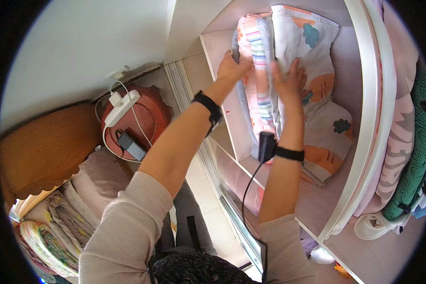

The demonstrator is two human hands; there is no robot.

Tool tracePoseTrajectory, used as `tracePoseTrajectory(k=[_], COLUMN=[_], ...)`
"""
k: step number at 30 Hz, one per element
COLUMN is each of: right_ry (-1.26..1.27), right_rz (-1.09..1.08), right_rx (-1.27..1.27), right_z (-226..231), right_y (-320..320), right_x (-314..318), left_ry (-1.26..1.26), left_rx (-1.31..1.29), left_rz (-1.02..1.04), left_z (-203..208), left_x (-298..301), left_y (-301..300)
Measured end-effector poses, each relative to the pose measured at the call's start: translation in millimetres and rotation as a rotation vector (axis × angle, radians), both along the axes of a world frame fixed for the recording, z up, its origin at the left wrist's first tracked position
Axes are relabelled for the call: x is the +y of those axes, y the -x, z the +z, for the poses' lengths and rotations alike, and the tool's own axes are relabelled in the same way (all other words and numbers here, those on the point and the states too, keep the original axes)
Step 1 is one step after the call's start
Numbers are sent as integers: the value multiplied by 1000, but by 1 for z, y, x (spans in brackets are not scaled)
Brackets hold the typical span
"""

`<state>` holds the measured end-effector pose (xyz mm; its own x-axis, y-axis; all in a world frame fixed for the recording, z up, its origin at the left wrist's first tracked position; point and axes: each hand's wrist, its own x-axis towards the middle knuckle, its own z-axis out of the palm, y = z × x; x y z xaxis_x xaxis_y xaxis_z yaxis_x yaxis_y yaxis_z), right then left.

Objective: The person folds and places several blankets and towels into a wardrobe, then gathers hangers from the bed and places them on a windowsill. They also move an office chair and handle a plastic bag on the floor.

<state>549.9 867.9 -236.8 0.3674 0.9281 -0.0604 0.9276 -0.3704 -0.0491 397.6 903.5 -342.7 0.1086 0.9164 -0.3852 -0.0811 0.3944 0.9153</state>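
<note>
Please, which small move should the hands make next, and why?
Perhaps the right hand could gently press the white cloth leftward, toward the striped cloth: its fingers lie spread over the white cloth, which extends farthest right, while the left hand is at the stack's left side.

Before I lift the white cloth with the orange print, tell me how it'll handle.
The white cloth is probably floppy: it bends at a crease across its middle. It looks folded but untied, so may fall open if the right hand lifts one corner. Its matte surface suggests little slip.
</note>
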Motion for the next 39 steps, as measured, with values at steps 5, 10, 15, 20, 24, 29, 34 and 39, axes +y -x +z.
tracePoseTrajectory(k=[5,10,15,20,24,29,34,39], right_ry=[-125,-170,-137,-37,-34,262,643,1104], right_rz=[174,242,229,217,138,238,448,725], right_rx=[-153,-147,-291,-381,-324,-230,222,864], right_z=[5,5,-7,-8,-2,4,-9,13], right_y=[28,27,40,47,69,112,209,300], right_x=[-26,-27,-35,-21,-31,-110,-201,-273], left_ry=[201,217,193,134,-93,151,365,330], left_rx=[-439,-304,-348,-231,142,83,241,212], left_rz=[-67,-41,-36,-55,132,-260,-352,137], left_z=[-12,-18,-22,-17,7,23,70,117], left_x=[26,26,17,8,-93,-255,-374,-450], left_y=[1,-8,-7,-3,18,133,250,341])
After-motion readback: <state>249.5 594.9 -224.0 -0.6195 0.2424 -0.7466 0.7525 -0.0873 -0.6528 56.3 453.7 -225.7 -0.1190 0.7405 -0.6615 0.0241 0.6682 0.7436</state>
